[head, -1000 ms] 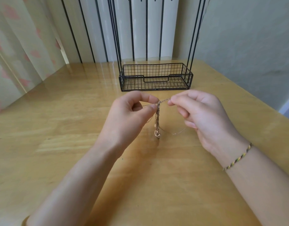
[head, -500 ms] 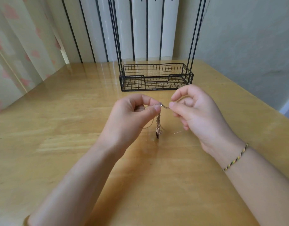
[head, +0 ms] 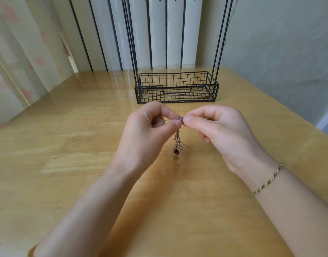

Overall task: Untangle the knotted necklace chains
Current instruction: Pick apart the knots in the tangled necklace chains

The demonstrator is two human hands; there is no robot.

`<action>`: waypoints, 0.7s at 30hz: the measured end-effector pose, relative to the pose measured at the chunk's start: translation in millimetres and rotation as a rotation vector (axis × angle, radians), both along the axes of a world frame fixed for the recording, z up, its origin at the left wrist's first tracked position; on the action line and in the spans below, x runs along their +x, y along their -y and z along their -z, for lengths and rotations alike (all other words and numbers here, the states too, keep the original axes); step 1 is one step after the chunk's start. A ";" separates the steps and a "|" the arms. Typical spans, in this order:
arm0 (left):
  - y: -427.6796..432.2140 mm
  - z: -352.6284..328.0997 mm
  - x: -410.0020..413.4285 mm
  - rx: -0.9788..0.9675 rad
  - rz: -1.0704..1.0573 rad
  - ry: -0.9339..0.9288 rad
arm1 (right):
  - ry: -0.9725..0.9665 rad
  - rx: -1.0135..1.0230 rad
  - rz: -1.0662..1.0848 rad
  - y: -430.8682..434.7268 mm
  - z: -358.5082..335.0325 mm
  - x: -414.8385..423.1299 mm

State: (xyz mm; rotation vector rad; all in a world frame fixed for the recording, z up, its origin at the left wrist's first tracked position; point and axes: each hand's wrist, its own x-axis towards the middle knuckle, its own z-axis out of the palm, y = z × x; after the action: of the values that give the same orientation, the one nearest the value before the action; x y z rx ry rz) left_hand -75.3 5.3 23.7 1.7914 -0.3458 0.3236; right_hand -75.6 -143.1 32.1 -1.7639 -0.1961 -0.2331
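While a wide wooden desk [head: 85, 182] is filling most of the scene, a black wire basket [head: 176, 88] with tall thin rods is standing at its far edge, in front of white vertical blinds. Two bare forearms are reaching in from the near side. Both hands are hovering above the middle of the desk, fingertips almost touching. The left hand [head: 146, 134] is pinching the tangled necklace chains [head: 178, 135] between thumb and forefinger, its other fingers curling in. The right hand [head: 218, 128] is pinching the same knot just beside it, thumb and forefinger closed tight. Below the pinch, the chains are dangling in a thin bundle, with one strand trailing right. A small dark pendant [head: 176, 152] is hanging at the bottom, near the desk. A braided bracelet [head: 268, 179] is circling the right wrist.
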 end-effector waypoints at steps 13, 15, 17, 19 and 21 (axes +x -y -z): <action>4.1 2.5 -2.3 0.245 -0.089 0.181 | 0.117 -0.307 0.123 -5.3 0.8 -0.8; 4.7 2.0 -2.7 0.218 -0.075 0.161 | 0.098 -0.265 0.112 -4.9 0.9 -0.3; 5.2 0.2 -3.4 0.151 -0.039 0.112 | 0.065 -0.178 0.087 -4.0 0.8 0.3; 4.8 -1.7 -4.0 0.057 0.006 0.043 | 0.016 -0.096 0.055 -2.8 1.1 1.5; 4.3 -3.2 -4.7 -0.016 0.037 -0.022 | -0.038 -0.030 0.025 -1.2 2.0 2.6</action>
State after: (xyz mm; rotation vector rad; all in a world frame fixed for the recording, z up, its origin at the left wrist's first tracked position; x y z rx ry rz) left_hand -80.0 1.0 26.9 1.7697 -0.3596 0.2796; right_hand -72.9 -141.9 30.1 -1.7995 -0.1513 -0.2158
